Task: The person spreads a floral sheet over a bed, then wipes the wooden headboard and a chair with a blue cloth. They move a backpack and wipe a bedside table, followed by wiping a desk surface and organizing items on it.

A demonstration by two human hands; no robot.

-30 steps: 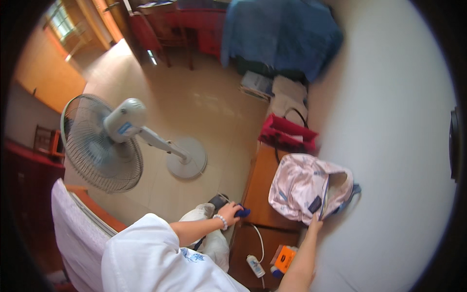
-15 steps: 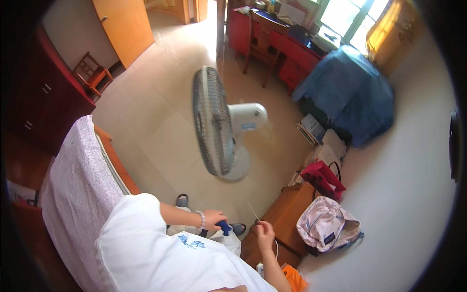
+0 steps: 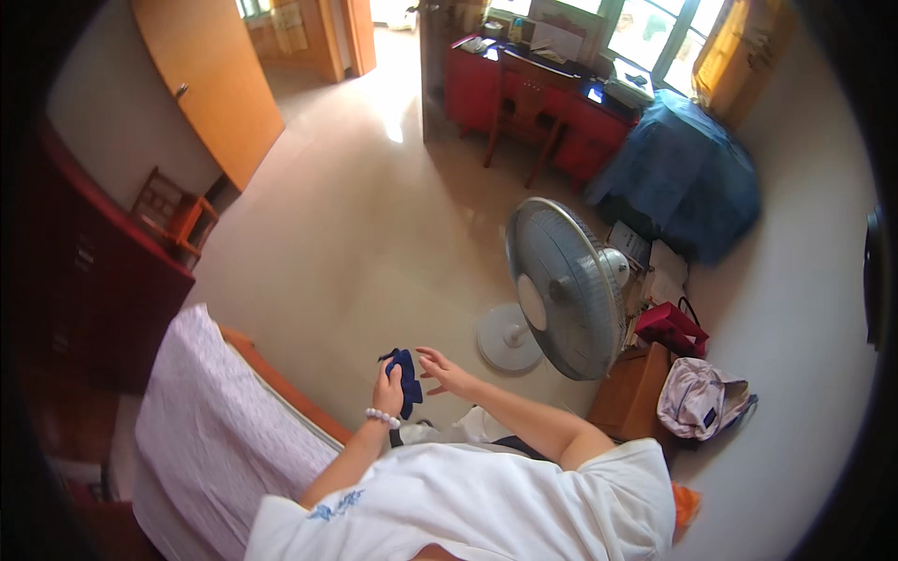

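My left hand [image 3: 386,391], with a bracelet of pale beads at its wrist, is closed on a dark blue cloth [image 3: 410,383] in front of my body. The cloth hangs in folds beyond the fingers, and its full shape is hidden. Just to the right is my right hand [image 3: 447,371], its fingers apart and pointing toward the cloth; nothing shows in it. A standing fan [image 3: 566,290] with a wire cage and a round white base is beyond and to the right of my right hand.
On the left is a bed with a pale patterned cover [image 3: 224,402]. To the right, a wooden cabinet [image 3: 631,388] stands beside a pale pink backpack [image 3: 702,402] and a red bag [image 3: 672,329]. A red desk [image 3: 599,122] and a blue-covered object [image 3: 687,168] are farther back.
My right hand has let go of a thin pale cord and moved left toward the blue cloth. My left hand has brought the cloth forward. The view has turned left.
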